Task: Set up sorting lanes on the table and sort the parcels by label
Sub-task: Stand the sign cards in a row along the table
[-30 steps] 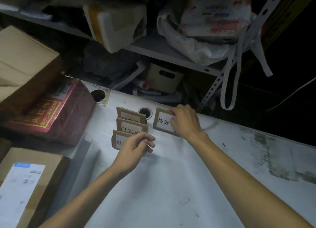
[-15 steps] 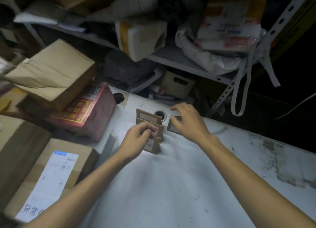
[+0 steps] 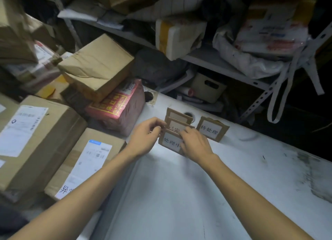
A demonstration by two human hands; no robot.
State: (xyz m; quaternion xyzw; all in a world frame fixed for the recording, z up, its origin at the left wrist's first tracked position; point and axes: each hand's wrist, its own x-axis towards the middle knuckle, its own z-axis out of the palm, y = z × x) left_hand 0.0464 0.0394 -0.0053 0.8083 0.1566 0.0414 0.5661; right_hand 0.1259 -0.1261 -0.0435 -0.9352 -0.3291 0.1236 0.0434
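Observation:
Three overlapping cardboard label cards lie near the far edge of the white table (image 3: 179, 194): a back card (image 3: 177, 114), a middle card (image 3: 177, 126) and a front card (image 3: 169, 143). A fourth label card (image 3: 212, 130) lies apart, just to their right. My left hand (image 3: 146, 138) pinches the left edge of the middle card. My right hand (image 3: 195, 144) covers the right part of the front card, its curled fingers gripping that card's upper edge. Parcels are piled at the left: a red box (image 3: 116, 107), a brown box (image 3: 97, 67) on top of it, and two labelled cartons (image 3: 36, 137) (image 3: 84, 164).
Two round cable holes (image 3: 148, 96) (image 3: 188, 114) sit in the table's far edge. Behind it a metal shelf (image 3: 224, 67) holds bags, a foam box (image 3: 177, 36) and more parcels. A white strap (image 3: 280, 88) hangs from the shelf at the right.
My right hand left the separate card and moved left onto the stacked cards. My left hand shifted up to the stack's left edge. The view swung left, showing more parcels.

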